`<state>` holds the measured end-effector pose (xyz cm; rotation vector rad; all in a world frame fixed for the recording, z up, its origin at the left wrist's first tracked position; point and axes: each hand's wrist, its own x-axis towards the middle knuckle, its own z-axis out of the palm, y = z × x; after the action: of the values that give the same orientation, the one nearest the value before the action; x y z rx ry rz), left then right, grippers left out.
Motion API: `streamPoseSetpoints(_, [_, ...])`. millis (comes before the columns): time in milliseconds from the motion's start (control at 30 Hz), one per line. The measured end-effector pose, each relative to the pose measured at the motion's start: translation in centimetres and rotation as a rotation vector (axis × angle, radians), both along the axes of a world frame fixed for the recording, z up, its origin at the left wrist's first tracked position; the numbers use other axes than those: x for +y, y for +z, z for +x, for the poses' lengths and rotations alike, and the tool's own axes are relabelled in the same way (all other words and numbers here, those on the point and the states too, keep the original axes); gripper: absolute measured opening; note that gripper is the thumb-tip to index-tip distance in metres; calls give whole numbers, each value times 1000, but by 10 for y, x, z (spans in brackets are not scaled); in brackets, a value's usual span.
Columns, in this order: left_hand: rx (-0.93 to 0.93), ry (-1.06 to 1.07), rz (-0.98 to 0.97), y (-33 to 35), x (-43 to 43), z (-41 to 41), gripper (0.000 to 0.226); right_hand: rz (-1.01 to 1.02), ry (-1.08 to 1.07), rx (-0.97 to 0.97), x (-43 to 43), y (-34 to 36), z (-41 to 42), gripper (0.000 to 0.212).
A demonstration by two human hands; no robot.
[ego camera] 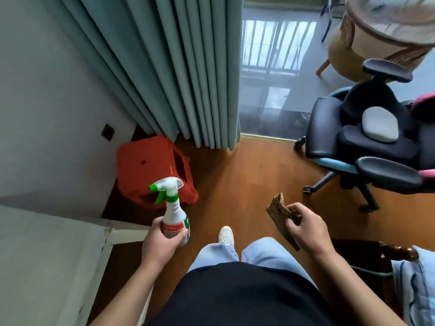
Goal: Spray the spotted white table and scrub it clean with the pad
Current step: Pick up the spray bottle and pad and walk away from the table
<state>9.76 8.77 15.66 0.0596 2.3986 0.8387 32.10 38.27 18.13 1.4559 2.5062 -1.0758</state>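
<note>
Left grip (162, 241): fingers wrapped round spray bottle (174, 212) body, trigger untouched; light rigid plastic, probably slick when wet, best taken at neck. Right grip (306, 229): pinches pad (279, 208), soft, floppy, light. White surface (47, 267): near left, spots not discernible.

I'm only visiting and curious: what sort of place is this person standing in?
Most likely a room in a home, perhaps a bedroom or study: long grey-green curtains hang to the wooden floor, a black swivel chair stands on the right, and an orange plastic stool sits in the corner.
</note>
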Motion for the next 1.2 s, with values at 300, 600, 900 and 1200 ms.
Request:
streamPoseSetpoints(300, [37, -127, 52, 4, 158, -90, 64, -22, -4, -114, 118, -4, -77, 21])
streamPoseSetpoints(600, [38, 370, 37, 8, 181, -118, 55, -22, 541, -34, 201, 12, -274, 40])
streamPoseSetpoints(900, [0, 984, -37, 11, 110, -80, 71, -14, 1018, -27, 140, 5, -451, 32])
streamPoseSetpoints(1200, [-66, 1176, 18, -8, 61, -113, 71, -38, 1213, -29, 47, -9, -532, 29])
